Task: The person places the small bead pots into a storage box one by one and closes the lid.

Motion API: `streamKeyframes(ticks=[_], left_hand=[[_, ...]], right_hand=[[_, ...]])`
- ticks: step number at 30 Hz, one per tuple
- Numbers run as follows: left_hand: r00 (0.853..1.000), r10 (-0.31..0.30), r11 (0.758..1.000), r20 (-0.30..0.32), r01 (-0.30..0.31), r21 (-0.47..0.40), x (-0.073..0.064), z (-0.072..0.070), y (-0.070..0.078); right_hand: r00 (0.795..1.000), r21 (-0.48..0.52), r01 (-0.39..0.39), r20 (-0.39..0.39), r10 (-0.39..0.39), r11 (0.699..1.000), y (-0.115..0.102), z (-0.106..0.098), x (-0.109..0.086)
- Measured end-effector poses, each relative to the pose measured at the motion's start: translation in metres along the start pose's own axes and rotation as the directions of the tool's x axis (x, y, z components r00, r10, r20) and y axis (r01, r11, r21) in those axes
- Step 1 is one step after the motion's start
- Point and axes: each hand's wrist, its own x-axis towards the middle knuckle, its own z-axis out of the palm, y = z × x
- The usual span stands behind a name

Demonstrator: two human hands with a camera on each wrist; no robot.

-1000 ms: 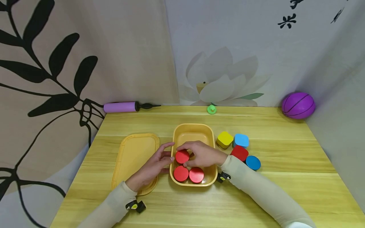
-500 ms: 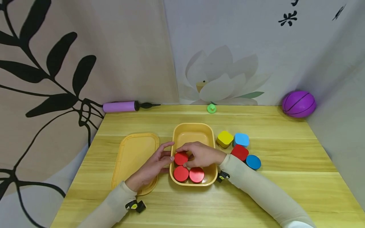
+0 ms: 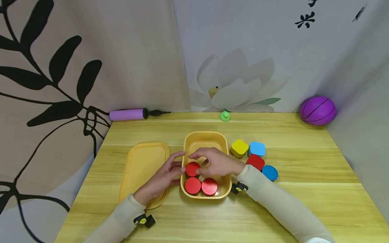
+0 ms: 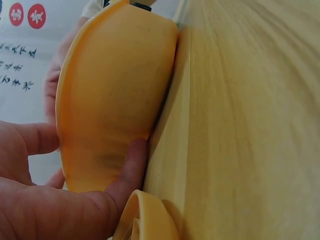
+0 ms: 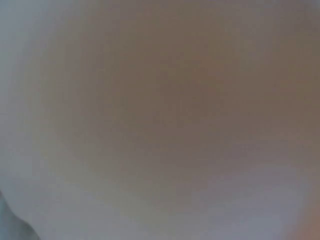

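**Far red block (image 3: 191,168) just left of your right thumb**

Block is inside the box (image 3: 204,139), near its left wall, just beyond the second red block (image 3: 192,185); third red block (image 3: 209,186) lies to the right of that one. Its top is round, so no long axis to line up with. The box's long axis runs away from you.

Your right hand (image 3: 218,163) reaches in over the right wall, thumb and index parted. Thumb is at the block's right edge, touching or just above, cannot tell which. Index reaches past the far side with a gap showing, so you have no pinch on it. Right wrist view is only blur.

Your left hand (image 3: 164,172) rests against the box's left wall from outside, fingers spread and fairly straight, no block in them. Its thumb is at the rim, near the block too.

My reading: the right hand is better placed, with little room on the wall side.
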Motion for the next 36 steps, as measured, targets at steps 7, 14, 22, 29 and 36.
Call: streamKeyframes(ticks=[7, 14, 22, 29, 36], left_hand=[[1.000, -0.004, 1.000, -0.007, 0.004, 0.010, 0.000, 0.000, 0.000], [1.000, -0.002, 1.000, -0.009, 0.002, 0.002, 0.000, 0.000, -0.002], [1.000, 0.007, 1.000, -0.018, -0.007, -0.001, 0.000, 0.001, -0.001], [1.000, 0.007, 1.000, -0.021, -0.007, 0.011, 0.000, 0.001, -0.002], [1.000, 0.001, 1.000, -0.023, -0.001, 0.006, 0.000, 0.001, -0.002]], right_hand=[[0.997, 0.026, 0.024, -0.079, -0.022, 0.999, -0.003, -0.012, -0.012], [0.984, 0.056, 0.012, -0.177, -0.002, 0.998, 0.000, -0.031, -0.032], [0.951, 0.075, -0.021, -0.305, 0.043, 0.997, 0.014, -0.056, -0.062], [0.919, 0.070, -0.088, -0.379, 0.108, 0.994, 0.031, -0.076, -0.085], [0.890, 0.115, -0.150, -0.417, 0.185, 0.982, 0.050, -0.093, -0.107]])
